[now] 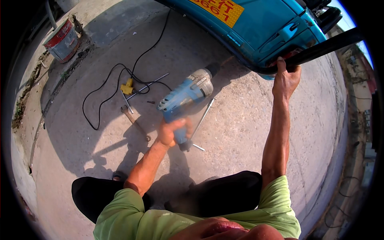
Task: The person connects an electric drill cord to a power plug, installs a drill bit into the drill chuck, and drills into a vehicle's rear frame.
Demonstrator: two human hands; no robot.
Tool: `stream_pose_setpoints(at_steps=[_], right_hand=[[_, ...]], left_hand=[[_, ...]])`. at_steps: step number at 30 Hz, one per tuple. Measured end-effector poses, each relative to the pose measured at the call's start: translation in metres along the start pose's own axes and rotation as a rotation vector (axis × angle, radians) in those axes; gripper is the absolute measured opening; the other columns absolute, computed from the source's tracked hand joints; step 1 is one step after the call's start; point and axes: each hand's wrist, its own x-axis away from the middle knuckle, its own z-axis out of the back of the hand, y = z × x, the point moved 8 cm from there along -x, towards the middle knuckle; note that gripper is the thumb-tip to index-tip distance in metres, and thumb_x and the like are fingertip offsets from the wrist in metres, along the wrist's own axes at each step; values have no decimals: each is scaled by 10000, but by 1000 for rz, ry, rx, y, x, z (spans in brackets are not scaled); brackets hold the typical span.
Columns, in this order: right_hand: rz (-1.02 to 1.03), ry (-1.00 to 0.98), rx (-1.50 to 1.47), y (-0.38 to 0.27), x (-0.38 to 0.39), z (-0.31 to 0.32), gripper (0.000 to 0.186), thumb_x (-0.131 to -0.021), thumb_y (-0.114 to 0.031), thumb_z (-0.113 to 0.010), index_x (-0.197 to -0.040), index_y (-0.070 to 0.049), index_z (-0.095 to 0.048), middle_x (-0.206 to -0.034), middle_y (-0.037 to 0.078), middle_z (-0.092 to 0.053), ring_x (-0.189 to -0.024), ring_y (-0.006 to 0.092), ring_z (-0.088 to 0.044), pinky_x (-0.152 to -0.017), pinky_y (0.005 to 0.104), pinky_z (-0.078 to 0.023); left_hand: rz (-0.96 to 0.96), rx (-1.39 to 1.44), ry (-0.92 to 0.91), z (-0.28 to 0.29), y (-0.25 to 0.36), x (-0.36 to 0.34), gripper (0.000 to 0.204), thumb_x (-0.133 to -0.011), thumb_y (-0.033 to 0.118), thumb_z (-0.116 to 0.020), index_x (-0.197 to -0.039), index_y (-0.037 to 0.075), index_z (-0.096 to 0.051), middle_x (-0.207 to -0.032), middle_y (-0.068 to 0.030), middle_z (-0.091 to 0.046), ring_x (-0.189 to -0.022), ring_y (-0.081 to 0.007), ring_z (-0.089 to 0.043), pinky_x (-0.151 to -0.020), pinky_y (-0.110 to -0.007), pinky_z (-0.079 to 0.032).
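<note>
A: Nearest entry?
B: Left hand (173,130), one: gripping a blue power tool (187,94) by its handle, above concrete ground (236,136).
A: Next?
B: Wrench (136,123), one, lying left of the tool. Yellow plug (127,87), one, lying beside a metal rod (150,83). Right hand (286,82), one, clasping a black bar (330,48).
A: Farthest?
B: Teal vehicle (262,34), one, standing beside the bar; bucket (63,42), one, sitting upper left.

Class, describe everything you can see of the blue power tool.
The blue power tool, slightly blurred, has a scuffed, plastic-looking body with small rear slots, a greyish front housing and a black nose. The left hand grips its handle above the concrete ground. Its nose angles toward the teal vehicle; whether they touch is unclear.
</note>
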Motion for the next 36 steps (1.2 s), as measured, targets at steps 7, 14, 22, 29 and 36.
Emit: stream_pose_setpoints(at_steps=[7,14,22,29,36], right_hand=[[15,14,12,-2,0,1,350,-960,-149,-724,-1214,26,-558,-1011,121,-692,-902,204,-705,-846,348,-590],[15,-4,84,-4,-1,4,364,-961,-180,-733,-1220,24,-579,-1031,123,-703,-929,204,-700,-856,342,-581],[52,4,169,-3,-2,6,378,-968,-211,-728,-1236,14,-585,-1006,123,-717,-893,206,-713,-824,341,-598],[20,2,189,-3,0,8,391,-967,-231,-731,-1245,7,-592,-1006,124,-726,-919,220,-720,-871,360,-600],[8,29,108,-11,4,7,372,-893,-279,-785,-1095,-8,-631,-991,124,-727,-902,224,-701,-844,366,-574]], left_hand=[[24,33,5,4,-6,1,314,-857,234,-708,-990,-48,-673,-831,-152,-675,-683,-229,-685,-596,-365,-596],[6,-13,-19,3,-4,1,326,-845,235,-716,-1006,-45,-677,-853,-150,-683,-726,-233,-699,-614,-366,-609],[57,120,-112,12,-13,-2,467,-834,205,-722,-1203,-59,-610,-962,-188,-710,-811,-261,-725,-685,-362,-647],[37,78,-146,5,-6,3,533,-831,183,-730,-1272,-64,-560,-994,-198,-711,-837,-272,-733,-693,-360,-657],[21,102,-154,2,-10,7,541,-822,177,-745,-1276,-54,-565,-1003,-198,-715,-839,-260,-738,-695,-349,-663]])
